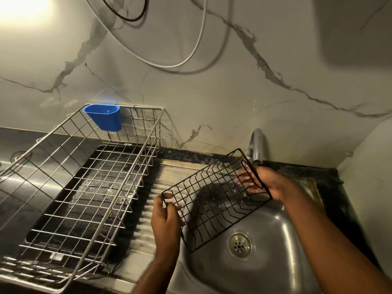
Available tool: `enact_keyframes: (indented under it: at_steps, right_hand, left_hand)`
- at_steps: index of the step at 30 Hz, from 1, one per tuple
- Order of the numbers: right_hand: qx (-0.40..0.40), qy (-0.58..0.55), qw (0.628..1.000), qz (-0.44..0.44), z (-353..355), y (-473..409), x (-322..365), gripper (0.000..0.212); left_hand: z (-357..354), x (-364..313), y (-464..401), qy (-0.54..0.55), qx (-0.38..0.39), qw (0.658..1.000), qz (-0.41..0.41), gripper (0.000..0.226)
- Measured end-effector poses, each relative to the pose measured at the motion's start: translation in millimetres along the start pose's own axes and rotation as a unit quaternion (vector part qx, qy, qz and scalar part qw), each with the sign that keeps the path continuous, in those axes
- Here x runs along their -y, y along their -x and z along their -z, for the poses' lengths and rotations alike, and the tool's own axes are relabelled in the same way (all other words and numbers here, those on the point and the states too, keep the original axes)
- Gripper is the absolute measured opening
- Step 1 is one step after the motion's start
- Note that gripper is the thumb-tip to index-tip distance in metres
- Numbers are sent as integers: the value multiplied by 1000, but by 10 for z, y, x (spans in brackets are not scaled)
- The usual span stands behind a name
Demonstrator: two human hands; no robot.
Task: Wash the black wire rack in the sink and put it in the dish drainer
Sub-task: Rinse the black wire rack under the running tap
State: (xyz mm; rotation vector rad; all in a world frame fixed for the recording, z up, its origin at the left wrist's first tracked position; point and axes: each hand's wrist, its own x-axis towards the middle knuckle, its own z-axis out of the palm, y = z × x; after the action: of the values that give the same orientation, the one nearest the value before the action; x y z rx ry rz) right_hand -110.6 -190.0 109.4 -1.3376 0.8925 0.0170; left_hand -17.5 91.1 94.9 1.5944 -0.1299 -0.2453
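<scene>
My left hand (167,217) pinches the near-left corner of the black wire rack (214,200), thumb over the rim wire. I hold the rack tilted over the sink (275,240), above the drain (239,245). My right hand (267,183) grips its far-right end under the tap (256,145). I should turn it slowly there so every wire gets rinsed. The dish drainer (84,177) waits left.

bare forearms, bare hands — no sleeves.
</scene>
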Motion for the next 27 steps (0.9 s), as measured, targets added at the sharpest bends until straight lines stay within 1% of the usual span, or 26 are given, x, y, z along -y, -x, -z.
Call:
enact_keyframes:
  at_steps: [2, 3, 4, 6, 8, 9, 11, 13, 15, 17, 19, 21, 22, 24, 25, 27]
  right_hand:
    - [17, 35, 998, -55, 22, -38, -60, 59]
    - [29, 27, 998, -58, 21, -44, -90, 61]
    - [33, 4, 999, -40, 17, -60, -112, 60]
    - [24, -78, 996, 39, -15, -86, -152, 49]
    - [31, -179, 977, 108, -45, -113, -234, 41]
    - [33, -209, 969, 125, -45, -130, -293, 40]
    - [41, -228, 964, 132, -57, -133, -371, 37]
    - [52, -240, 962, 123, -48, -104, -370, 37]
    - [60, -230, 967, 95, -3, -99, -350, 46]
    - [61, -183, 980, 41, 67, -124, -335, 59]
    - [70, -121, 990, -17, 145, -170, -320, 66]
    - [79, -76, 993, -38, 130, -156, -219, 71]
    - [85, -79, 993, -25, 107, -140, -174, 71]
    - [82, -134, 987, 41, 64, -118, -128, 68]
    - [74, -172, 979, 77, 62, -119, -150, 65]
    - [83, -237, 959, 128, 69, -141, -252, 55]
  left_hand:
    - [22, 7, -1, -13, -4, 1000, -12, 33]
    - [36, 8, -10, -24, -2, 1000, -21, 32]
    - [45, 0, -26, -35, -1, 999, -26, 30]
    - [55, -24, -92, -58, -8, 998, -26, 27]
    - [60, -38, -151, -69, -20, 997, -19, 24]
    - [61, -41, -166, -70, -24, 997, -18, 23]
    - [74, -62, -176, -65, -26, 998, -8, 21]
    - [65, -70, -163, -50, -19, 998, 21, 17]
    - [43, -52, -144, -39, -7, 999, 33, 16]
    - [23, -49, -144, -39, 3, 999, 31, 16]
    - [7, -39, -152, -39, 13, 999, 31, 18]
    - [-28, -28, -137, -51, 27, 998, 29, 21]
    - [-46, -16, -118, -59, 33, 997, 28, 22]
    - [-65, 4, -92, -63, 33, 997, 29, 22]
    - [-63, 13, -97, -60, 28, 997, 30, 22]
    - [-53, 30, -137, -58, 11, 998, 33, 23]
